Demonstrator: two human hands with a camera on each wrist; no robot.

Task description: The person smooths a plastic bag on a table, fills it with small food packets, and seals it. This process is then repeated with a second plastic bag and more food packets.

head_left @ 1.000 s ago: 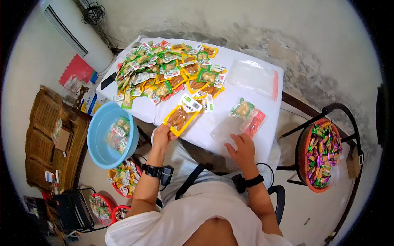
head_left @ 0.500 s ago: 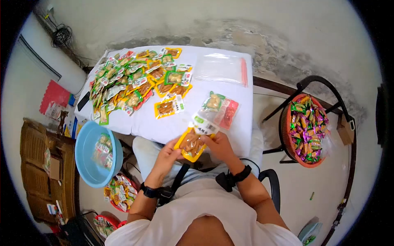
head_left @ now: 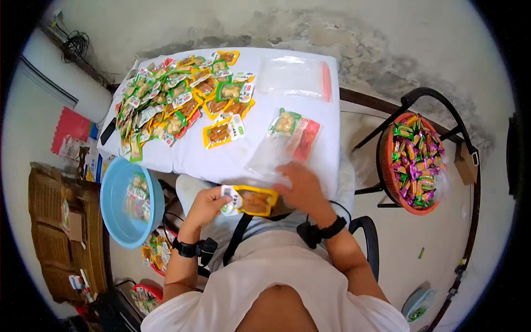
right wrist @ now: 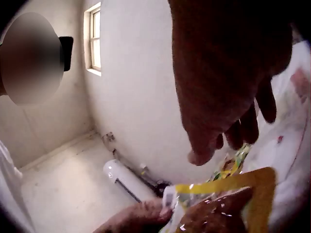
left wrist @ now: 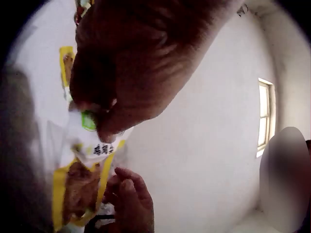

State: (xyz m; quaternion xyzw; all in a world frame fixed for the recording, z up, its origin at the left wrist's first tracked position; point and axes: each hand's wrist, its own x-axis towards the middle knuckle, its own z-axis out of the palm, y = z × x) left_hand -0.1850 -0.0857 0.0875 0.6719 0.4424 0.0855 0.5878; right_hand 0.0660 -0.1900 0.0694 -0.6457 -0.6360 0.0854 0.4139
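Observation:
The left hand point(head_left: 206, 206) pinches the white labelled end of a yellow-edged snack pack point(head_left: 255, 201), held sideways above the lap. In the left wrist view the left hand point(left wrist: 141, 63) grips that pack point(left wrist: 80, 189) near its label. The right hand point(head_left: 303, 188) has its fingers extended by the pack's other end, over the lower part of a clear bag point(head_left: 265, 152). A green pack point(head_left: 286, 123) and a red pack point(head_left: 304, 139) show at the bag's upper end. In the right wrist view the right hand point(right wrist: 228, 82) is above the pack point(right wrist: 218, 208), fingers apart from it.
A heap of snack packs point(head_left: 160, 102) covers the table's left side, with one yellow pack point(head_left: 221, 133) beside it. Flat clear bags point(head_left: 293, 77) lie at the back right. A blue basin point(head_left: 119, 221) stands left; a red basket of sweets point(head_left: 415, 166) stands right.
The yellow-edged pack has turned sideways; the left hand now holds its label end. The right hand first left the clear bag to grasp the pack, then released it and moved back toward the bag.

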